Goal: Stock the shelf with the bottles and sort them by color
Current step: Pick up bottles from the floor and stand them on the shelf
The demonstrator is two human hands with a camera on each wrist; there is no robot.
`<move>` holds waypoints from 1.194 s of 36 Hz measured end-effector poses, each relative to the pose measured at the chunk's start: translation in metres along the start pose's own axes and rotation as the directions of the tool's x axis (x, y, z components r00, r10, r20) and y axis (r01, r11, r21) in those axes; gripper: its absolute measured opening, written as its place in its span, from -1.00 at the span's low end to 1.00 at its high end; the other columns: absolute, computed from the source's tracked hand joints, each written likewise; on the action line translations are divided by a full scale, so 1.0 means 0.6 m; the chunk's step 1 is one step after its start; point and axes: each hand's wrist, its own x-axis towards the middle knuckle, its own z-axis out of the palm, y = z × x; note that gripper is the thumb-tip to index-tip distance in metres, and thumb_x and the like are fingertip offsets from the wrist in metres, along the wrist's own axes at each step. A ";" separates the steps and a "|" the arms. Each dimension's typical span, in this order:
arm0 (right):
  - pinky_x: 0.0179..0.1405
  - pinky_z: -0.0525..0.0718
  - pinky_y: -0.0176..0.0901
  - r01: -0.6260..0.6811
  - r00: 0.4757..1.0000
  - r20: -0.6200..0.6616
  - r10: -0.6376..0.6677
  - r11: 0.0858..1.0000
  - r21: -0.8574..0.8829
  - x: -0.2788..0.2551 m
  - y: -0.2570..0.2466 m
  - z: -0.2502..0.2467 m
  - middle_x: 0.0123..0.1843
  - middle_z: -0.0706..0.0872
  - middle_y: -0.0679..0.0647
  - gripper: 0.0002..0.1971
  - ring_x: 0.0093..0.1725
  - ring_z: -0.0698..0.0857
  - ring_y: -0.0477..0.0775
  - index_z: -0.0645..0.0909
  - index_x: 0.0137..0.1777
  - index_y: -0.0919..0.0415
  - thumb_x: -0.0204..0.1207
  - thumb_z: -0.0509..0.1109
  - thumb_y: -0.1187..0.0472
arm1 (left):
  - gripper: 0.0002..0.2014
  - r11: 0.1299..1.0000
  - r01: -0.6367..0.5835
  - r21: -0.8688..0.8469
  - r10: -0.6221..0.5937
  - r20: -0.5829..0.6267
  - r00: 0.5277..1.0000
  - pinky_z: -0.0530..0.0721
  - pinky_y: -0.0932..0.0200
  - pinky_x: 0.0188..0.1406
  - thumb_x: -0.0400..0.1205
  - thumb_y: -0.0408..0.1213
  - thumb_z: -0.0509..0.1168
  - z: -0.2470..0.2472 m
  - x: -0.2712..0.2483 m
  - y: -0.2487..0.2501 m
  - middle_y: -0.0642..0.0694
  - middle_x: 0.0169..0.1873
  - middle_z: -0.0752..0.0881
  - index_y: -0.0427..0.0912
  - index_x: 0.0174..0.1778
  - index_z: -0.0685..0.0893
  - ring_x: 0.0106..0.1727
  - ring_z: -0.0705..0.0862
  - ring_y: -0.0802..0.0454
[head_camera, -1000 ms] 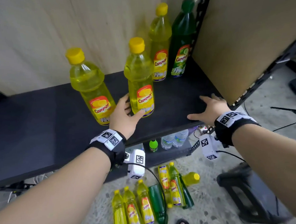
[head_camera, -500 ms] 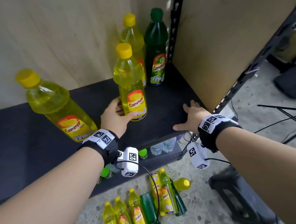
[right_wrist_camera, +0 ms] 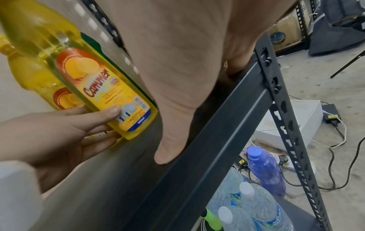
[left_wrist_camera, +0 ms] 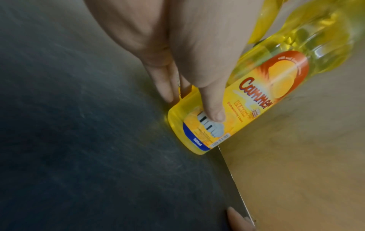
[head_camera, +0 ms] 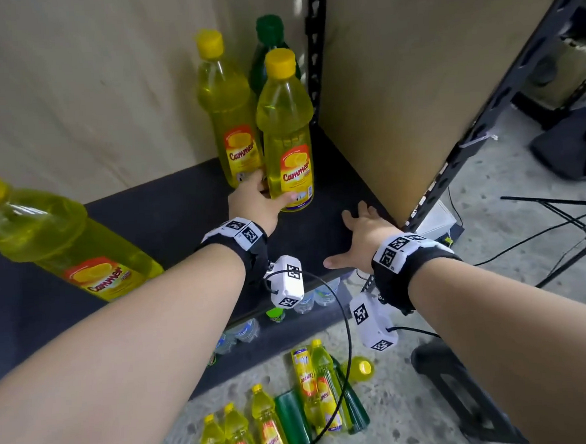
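On the dark shelf (head_camera: 181, 211) my left hand (head_camera: 272, 192) grips the base of an upright yellow bottle (head_camera: 288, 143), thumb on its label (left_wrist_camera: 213, 115) and fingers behind. This bottle stands in the back right corner, right beside another yellow bottle (head_camera: 229, 122) and in front of a green bottle (head_camera: 269, 51), which it mostly hides. A third yellow bottle (head_camera: 63, 242) stands alone at the left front. My right hand (head_camera: 357, 231) lies flat and open on the shelf near its right front edge, holding nothing.
A brown side panel (head_camera: 413, 77) and a black perforated post (head_camera: 315, 49) close the shelf on the right. Several yellow bottles (head_camera: 273, 429) and green bottles (head_camera: 291, 417) lie on the floor below. Water bottles (right_wrist_camera: 256, 203) fill the lower shelf. A black stool (head_camera: 467, 400) stands at the right.
My left hand has slid the yellow bottle back and to the right, into the corner in front of the green bottle. The right hand has stayed flat on the shelf.
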 end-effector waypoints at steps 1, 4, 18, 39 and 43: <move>0.70 0.25 0.25 -0.001 1.000 0.004 0.001 1.000 -0.007 0.001 0.000 0.000 0.81 -0.29 0.19 0.22 0.80 -0.21 0.23 -0.20 0.82 0.07 0.41 0.47 -0.44 | -0.41 1.000 0.000 0.005 0.000 -0.003 1.000 0.74 -0.04 0.24 0.42 0.12 0.62 0.005 0.003 0.004 -0.03 0.18 0.80 0.07 0.34 0.68 0.12 0.80 -0.03; 0.71 0.23 0.26 0.005 1.000 0.001 -0.005 1.000 -0.020 0.002 -0.001 -0.001 0.82 -0.28 0.20 0.23 0.80 -0.20 0.24 -0.19 0.82 0.08 0.41 0.46 -0.46 | -0.42 1.000 -0.016 0.007 0.016 -0.011 1.000 0.72 0.01 0.22 0.46 0.08 0.61 0.015 0.010 0.017 -0.07 0.20 0.79 0.02 0.36 0.68 0.13 0.79 -0.06; 0.69 0.27 0.29 -0.027 0.999 0.040 0.030 0.998 -0.053 0.008 -0.007 -0.004 0.81 -0.32 0.17 0.23 0.80 -0.22 0.22 -0.24 0.81 0.05 0.40 0.42 -0.50 | -0.31 0.997 -0.017 0.076 0.016 0.013 1.000 0.49 0.17 0.10 0.53 -0.01 0.58 0.022 0.029 0.041 -0.16 0.28 0.74 -0.14 0.54 0.53 0.29 0.69 -0.16; 0.70 0.13 0.42 0.044 0.994 -0.108 -0.025 0.983 0.180 -0.025 -0.018 0.007 0.84 -0.16 0.07 0.27 0.81 -0.16 0.19 0.07 0.77 -0.27 0.08 0.65 -0.47 | -0.81 0.976 -0.027 -0.217 0.010 -0.076 0.997 0.67 0.48 -0.02 0.60 -0.19 0.52 -0.107 -0.184 -0.061 0.14 0.00 0.80 0.07 0.09 0.71 0.03 0.76 0.33; 0.58 -0.07 0.69 0.041 0.991 -0.130 -0.018 0.984 0.175 -0.030 -0.043 0.019 0.84 -0.17 0.01 0.29 0.80 -0.21 0.18 0.10 0.72 -0.39 -0.05 0.61 -0.56 | -0.88 0.976 -0.005 -0.219 -0.032 -0.165 0.986 0.61 0.53 -0.09 0.64 -0.19 0.48 -0.148 -0.234 -0.102 0.09 -0.04 0.80 -0.03 0.06 0.72 0.00 0.75 0.30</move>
